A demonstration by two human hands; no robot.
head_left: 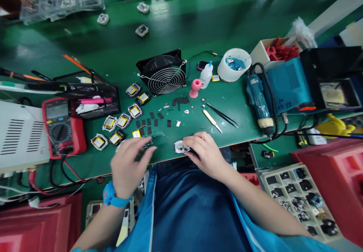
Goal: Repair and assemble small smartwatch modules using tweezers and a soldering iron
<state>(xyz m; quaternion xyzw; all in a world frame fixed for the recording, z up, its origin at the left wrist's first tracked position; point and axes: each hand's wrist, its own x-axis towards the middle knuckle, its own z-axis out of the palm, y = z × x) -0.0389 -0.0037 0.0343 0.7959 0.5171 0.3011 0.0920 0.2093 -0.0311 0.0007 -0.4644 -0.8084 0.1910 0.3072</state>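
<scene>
My right hand pinches the edge of a small white and purple watch case at the table's front edge. The case lies with its hollow inside facing up. My left hand, slightly blurred, hovers to its left with thumb and fingers apart. Just beyond those fingertips is a small dark part, apparently on the table. A yellow battery lies right behind the left hand. Several cases with batteries, such as a white one, stand left of it. Black foam pads are scattered ahead of both hands.
Tweezers and a cream-handled blade lie ahead on the right. Behind are a fan, a pink holder, a dropper bottle and a white tub. A multimeter stands left, an electric screwdriver right.
</scene>
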